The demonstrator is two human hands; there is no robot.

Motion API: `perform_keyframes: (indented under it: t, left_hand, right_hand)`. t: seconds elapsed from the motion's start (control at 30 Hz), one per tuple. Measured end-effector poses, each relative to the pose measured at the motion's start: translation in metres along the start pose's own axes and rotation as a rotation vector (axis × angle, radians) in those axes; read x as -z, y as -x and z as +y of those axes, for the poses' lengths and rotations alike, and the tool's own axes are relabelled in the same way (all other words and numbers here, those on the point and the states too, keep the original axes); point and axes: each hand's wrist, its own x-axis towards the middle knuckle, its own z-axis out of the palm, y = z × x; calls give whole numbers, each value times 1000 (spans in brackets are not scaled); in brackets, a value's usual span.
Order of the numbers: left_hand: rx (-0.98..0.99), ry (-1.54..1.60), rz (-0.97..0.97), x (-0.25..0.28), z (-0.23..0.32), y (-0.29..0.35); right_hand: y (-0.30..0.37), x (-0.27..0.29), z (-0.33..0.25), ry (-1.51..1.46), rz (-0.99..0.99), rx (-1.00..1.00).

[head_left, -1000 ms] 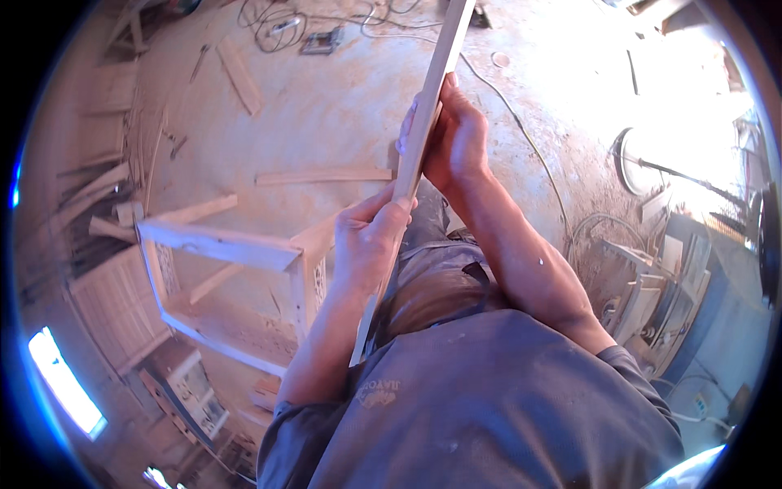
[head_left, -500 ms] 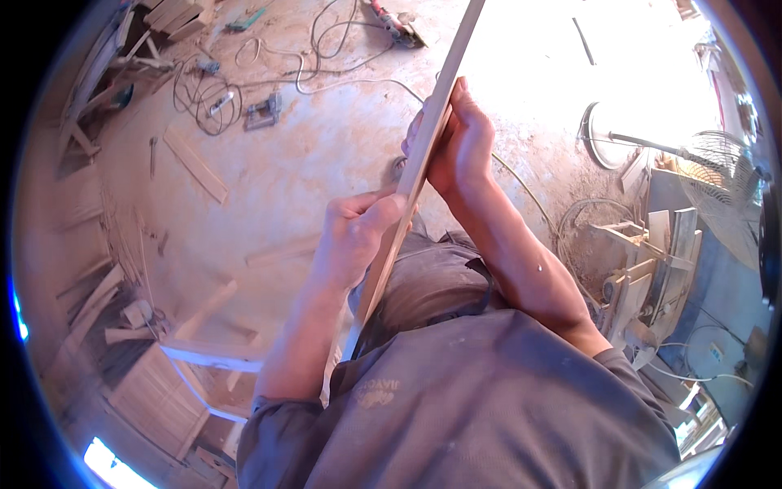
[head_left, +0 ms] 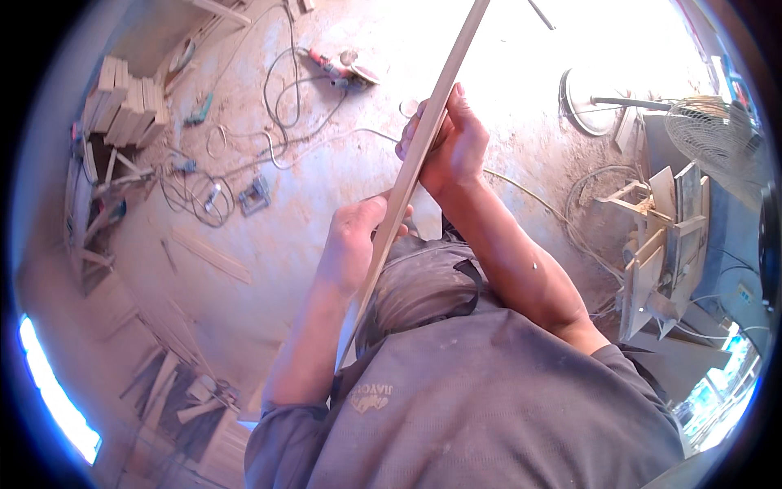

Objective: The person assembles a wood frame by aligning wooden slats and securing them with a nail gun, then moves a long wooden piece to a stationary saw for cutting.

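A long, narrow wooden strip (head_left: 424, 138) slants across the middle, from the top edge down past my left forearm to my waist. My right hand (head_left: 460, 145) grips it at the upper part, thumb along the right side and fingers curled round beneath. Lower down, my left hand (head_left: 356, 232) is closed round the same strip, its fingertips showing on the far side of the wood. The strip's upper end runs out of view, and its lower end is hidden by my arm and shirt.
On the dusty floor lie a red power tool (head_left: 338, 69) with tangled cords, a grey metal tool (head_left: 254, 196) and a loose board (head_left: 212, 255). Stacked wood blocks (head_left: 130, 106) stand at left. Rightward are a caged fan (head_left: 705, 147), a round base (head_left: 588, 102) and leaning boards (head_left: 648, 273).
The view has turned, so the floor items sit lower and the stacked blocks show more. Both hands still hold the strip; my left hand has shifted slightly along or around it.
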Motion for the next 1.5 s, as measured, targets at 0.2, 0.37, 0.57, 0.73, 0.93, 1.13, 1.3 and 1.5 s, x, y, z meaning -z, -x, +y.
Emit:
perform_keyframes:
  t: [0.2, 0.37, 0.57, 0.73, 0.93, 1.13, 1.3, 1.5]
  left_hand:
    - [-180, -314, -73, -42, 76, -82]
    - [-208, -376, -47, -84, 141, -133]
    - [-265, -438, -87, -113, 206, -194]
    - [-269, -393, -173, -132, 265, -266]
    - [-347, -479, -259, -154, 350, -357]
    - [-162, -419, -298, -195, 418, -426]
    - [73, -355, -375, -244, 447, -494]
    - [64, -280, -550, -332, 487, -579]
  right_hand:
    - [-82, -33, -87, 17, -128, 134]
    - [-123, -70, -155, -23, -99, 154]
    - [-180, -98, -219, -56, -88, 156]
    - [-246, -117, -272, -6, -42, 259]
    - [-323, -151, -343, -80, -10, 341]
    - [-373, -161, -404, -114, 64, 425]
    - [-412, -147, -467, -199, 150, 466]
    - [-481, -101, -576, -333, 175, 517]
